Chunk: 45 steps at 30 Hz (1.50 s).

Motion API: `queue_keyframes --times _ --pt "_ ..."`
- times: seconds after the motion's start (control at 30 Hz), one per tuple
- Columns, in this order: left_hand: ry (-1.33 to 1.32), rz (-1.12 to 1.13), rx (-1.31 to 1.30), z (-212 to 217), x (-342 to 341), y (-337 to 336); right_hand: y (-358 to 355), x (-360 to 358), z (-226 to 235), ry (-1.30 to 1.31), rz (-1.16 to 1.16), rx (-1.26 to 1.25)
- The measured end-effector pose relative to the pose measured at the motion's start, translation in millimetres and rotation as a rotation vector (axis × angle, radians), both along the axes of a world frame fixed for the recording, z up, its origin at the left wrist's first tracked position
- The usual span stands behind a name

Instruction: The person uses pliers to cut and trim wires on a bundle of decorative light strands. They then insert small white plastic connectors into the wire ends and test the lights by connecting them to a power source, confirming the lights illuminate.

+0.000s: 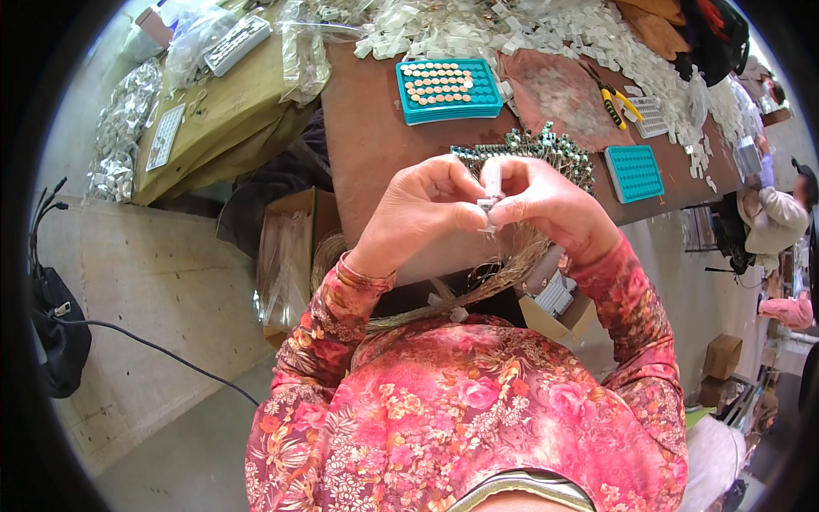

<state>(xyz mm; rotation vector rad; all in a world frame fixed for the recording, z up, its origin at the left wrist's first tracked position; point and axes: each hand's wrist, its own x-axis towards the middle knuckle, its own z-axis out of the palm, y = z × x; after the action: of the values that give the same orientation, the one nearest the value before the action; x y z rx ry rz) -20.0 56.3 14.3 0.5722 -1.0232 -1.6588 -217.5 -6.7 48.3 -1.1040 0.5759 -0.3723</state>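
Observation:
My left hand (424,205) and my right hand (554,203) meet above the near edge of the brown table (363,111). Their thumbs and fingertips pinch a small white plastic piece (492,177) between them. A little metallic or grey part shows at the thumb tips, too small to make out. Just beyond my hands lies a bunch of thin wires with small green circuit boards (559,154) on their ends. Tan wires (490,290) hang in a loop below my hands, toward my lap.
A teal tray (452,113) holds rows of round copper-coloured discs; another teal tray (634,173) lies at right. Yellow-handled pliers (611,109) rest on a reddish cloth (546,90). Clear plastic pieces (512,30) heap at the back. Cardboard boxes (320,222) stand below.

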Motion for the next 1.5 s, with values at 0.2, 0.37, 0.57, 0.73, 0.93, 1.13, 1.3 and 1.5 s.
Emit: queue_keyframes --times 0.2,0.37,0.57,0.73,0.93,1.13,1.3,1.5 --pt "-0.07 0.108 -0.038 2.0 -3.0 2.2 1.3 4.3 -20.8 -0.176 -0.019 0.163" --pt "-0.278 0.552 -0.018 -9.4 -14.0 9.9 23.7 14.5 -26.1 0.002 -0.278 0.048" --pt "-0.475 0.776 -0.092 -14.5 -18.8 17.7 38.7 13.2 -19.3 0.137 -0.31 -0.246" --pt "-0.524 0.858 -0.207 -15.4 -21.0 17.3 39.9 17.1 -15.4 0.184 -0.34 -0.246" --pt "-0.654 0.771 -0.251 -15.4 -15.5 17.6 37.9 20.5 -16.4 0.234 -0.352 -0.431" --pt "-0.524 0.627 -0.065 -12.5 -8.0 14.5 37.5 22.4 -13.4 0.353 -0.386 -0.762" --pt "-0.197 0.501 0.059 -15.2 -3.1 14.5 39.5 22.4 -15.3 0.216 -0.336 -0.349" --pt "0.172 0.457 0.225 -20.0 -13.9 18.9 49.0 27.1 -18.5 0.118 -0.332 -0.246"
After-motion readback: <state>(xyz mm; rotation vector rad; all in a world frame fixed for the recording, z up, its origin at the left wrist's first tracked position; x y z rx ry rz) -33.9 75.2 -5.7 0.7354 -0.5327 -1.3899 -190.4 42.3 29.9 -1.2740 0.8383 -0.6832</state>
